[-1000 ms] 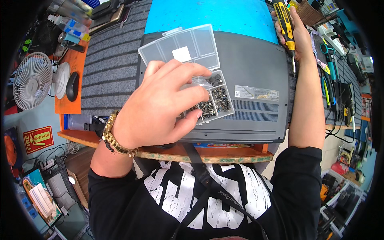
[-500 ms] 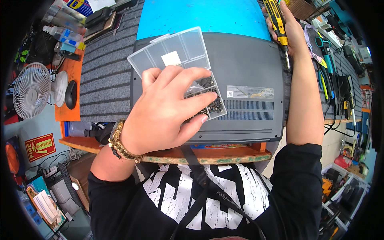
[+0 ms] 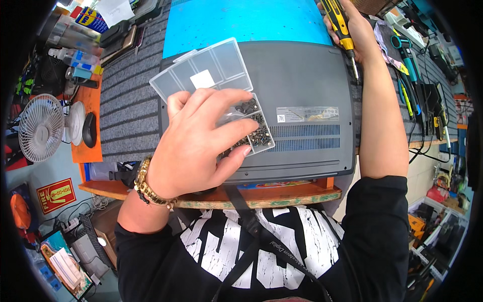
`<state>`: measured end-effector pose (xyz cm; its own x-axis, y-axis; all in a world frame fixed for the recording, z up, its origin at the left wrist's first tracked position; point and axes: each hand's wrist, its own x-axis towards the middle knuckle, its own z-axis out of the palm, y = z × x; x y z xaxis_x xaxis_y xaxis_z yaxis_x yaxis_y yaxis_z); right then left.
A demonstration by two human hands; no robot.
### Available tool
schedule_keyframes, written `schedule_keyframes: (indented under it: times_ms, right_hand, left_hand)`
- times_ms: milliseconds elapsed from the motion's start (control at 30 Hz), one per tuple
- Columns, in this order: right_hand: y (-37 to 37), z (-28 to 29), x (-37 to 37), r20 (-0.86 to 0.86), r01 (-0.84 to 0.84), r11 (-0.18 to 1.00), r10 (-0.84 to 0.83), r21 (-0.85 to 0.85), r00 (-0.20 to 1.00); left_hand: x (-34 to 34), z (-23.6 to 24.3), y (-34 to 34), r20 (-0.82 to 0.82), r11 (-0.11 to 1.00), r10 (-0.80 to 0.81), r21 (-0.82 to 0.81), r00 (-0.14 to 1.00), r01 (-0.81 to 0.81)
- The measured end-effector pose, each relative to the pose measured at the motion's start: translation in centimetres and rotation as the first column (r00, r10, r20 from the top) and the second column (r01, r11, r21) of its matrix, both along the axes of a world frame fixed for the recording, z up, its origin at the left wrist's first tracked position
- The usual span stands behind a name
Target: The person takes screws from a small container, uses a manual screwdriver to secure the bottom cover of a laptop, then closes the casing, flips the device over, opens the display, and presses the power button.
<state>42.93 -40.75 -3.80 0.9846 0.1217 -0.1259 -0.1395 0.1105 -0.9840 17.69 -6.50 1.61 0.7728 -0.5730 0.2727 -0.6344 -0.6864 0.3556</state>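
Note:
A clear plastic compartment box (image 3: 262,149) lies with its lid (image 3: 229,58) swung back on the underside of a dark grey laptop (image 3: 302,70). Small dark screws (image 3: 260,132) fill its compartments. My left hand (image 3: 193,131) is over the box with its fingers spread, the index fingertip among the screws. The hand covers part of the box, and no held screw shows. At the far right, beside the laptop, my right hand (image 3: 363,38) is wrapped round a yellow and black screwdriver (image 3: 338,22), its metal bit pointing towards me.
A blue mat (image 3: 241,22) lies beyond the laptop on a grey striped cover (image 3: 128,95). Several pens and tools (image 3: 405,95) are on the right. A white fan (image 3: 41,126) and a black mouse (image 3: 89,130) are at left. The orange bench edge (image 3: 282,199) is near me.
The whole view has shifted a little, so the laptop and box appear further left. My left hand stays over the screws, and my right hand keeps the screwdriver.

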Motion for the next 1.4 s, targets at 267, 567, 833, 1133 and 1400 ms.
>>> schedule_keyframes:
  times_ms: [267,567,833,1133,1400]
  right_hand:
    - [0.07,0.32,-0.33,0.009,0.005,1.000,-0.004,-0.020,1.000]
    - [0.23,0.24,-0.28,0.022,0.025,0.999,-0.025,-0.027,0.999]
    - [0.17,0.50,-0.41,-0.004,0.022,0.998,-0.022,-0.056,1.000]
    - [0.28,0.58,-0.56,0.004,0.026,0.998,-0.026,-0.056,1.000]
    - [0.41,0.44,-0.44,0.018,0.039,0.998,-0.038,-0.052,0.999]
  left_hand:
    - [0.06,-0.15,0.01,0.030,0.999,-0.021,0.034,0.999,0.020]
    - [0.07,-0.06,0.00,0.003,1.000,0.000,0.026,1.000,0.000]
    - [0.04,0.03,-0.19,-0.003,1.000,0.010,0.026,1.000,-0.010]
    - [0.17,-0.29,-0.11,0.033,0.999,-0.023,0.043,0.999,0.021]
    - [0.24,-0.33,0.08,0.035,0.999,-0.035,0.030,0.999,0.034]
